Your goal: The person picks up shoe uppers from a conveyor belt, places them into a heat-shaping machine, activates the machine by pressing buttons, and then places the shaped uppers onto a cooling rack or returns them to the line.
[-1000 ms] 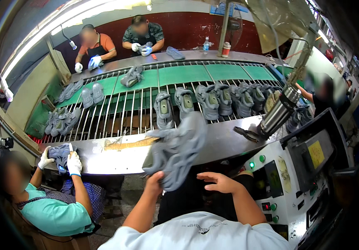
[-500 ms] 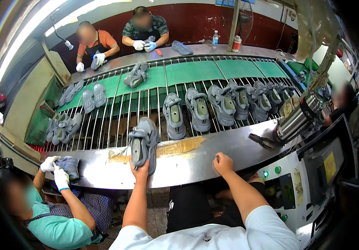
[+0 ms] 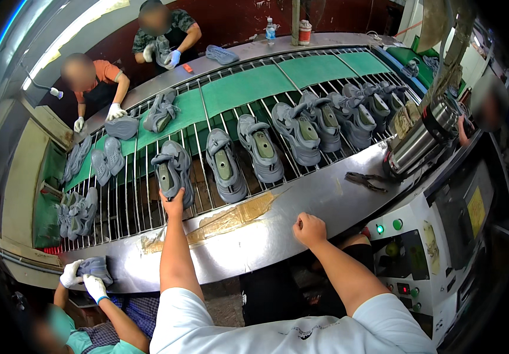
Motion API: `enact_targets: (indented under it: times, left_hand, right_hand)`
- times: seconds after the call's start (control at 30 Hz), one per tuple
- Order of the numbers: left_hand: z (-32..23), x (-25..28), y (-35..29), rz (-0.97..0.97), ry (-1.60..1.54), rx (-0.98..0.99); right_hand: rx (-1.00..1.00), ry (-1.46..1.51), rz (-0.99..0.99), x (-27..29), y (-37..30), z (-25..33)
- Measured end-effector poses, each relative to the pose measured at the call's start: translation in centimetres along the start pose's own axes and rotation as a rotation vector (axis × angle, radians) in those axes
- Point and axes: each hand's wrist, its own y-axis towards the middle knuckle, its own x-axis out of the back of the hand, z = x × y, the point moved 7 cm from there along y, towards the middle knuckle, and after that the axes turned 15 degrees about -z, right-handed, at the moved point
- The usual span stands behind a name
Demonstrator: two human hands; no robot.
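Note:
My left hand [image 3: 173, 203] grips the heel end of a grey sneaker [image 3: 179, 168], its toe pointing away from me. A greenish insert shows in its opening. The sneaker is at the near part of the metal-bar rack [image 3: 139, 203], left of another grey sneaker [image 3: 226, 167] with the same kind of insert; whether it rests on the bars I cannot tell. My right hand [image 3: 310, 230] is a loose fist at the front edge of the steel ledge [image 3: 349, 192], with nothing visible in it.
Several grey sneakers stand rightward along the rack; more lie at its left. Pliers [image 3: 366, 181] and a steel flask [image 3: 422, 138] sit on the ledge, right. A control box [image 3: 405, 251] stands near my right arm. Co-workers in white gloves handle shoes across the rack and at lower left.
My left hand has carried the sneaker forward and left, from over the ledge to the rack. My right fist stays by the ledge edge. The view has shifted; a co-worker's shoe is now on the far side.

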Motion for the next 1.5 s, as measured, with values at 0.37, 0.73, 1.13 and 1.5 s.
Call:
enact_targets:
  times: [0.37, 0.73, 1.13, 1.5]
  left_hand:
    - [-3.4, -3.1, -10.8, -0.3, -0.026, 0.162]
    - [-5.3, -14.5, -13.0, 0.2, 0.077, -0.1]
    - [-10.1, 0.7, 0.1, 0.074, -0.246, -0.014]
    - [0.0, 1.6, 21.3, -0.44, 0.496, -0.07]
  right_hand:
    - [0.009, 0.011, -0.002, 0.4, 0.4, 0.5]
    - [0.034, -0.008, 0.025, 0.3, 0.1, 1.8]
    - [0.264, 0.04, 0.053, -3.8, 2.4, 7.3]
    - [0.618, 0.189, 0.39, -16.9, 1.9, 25.1]
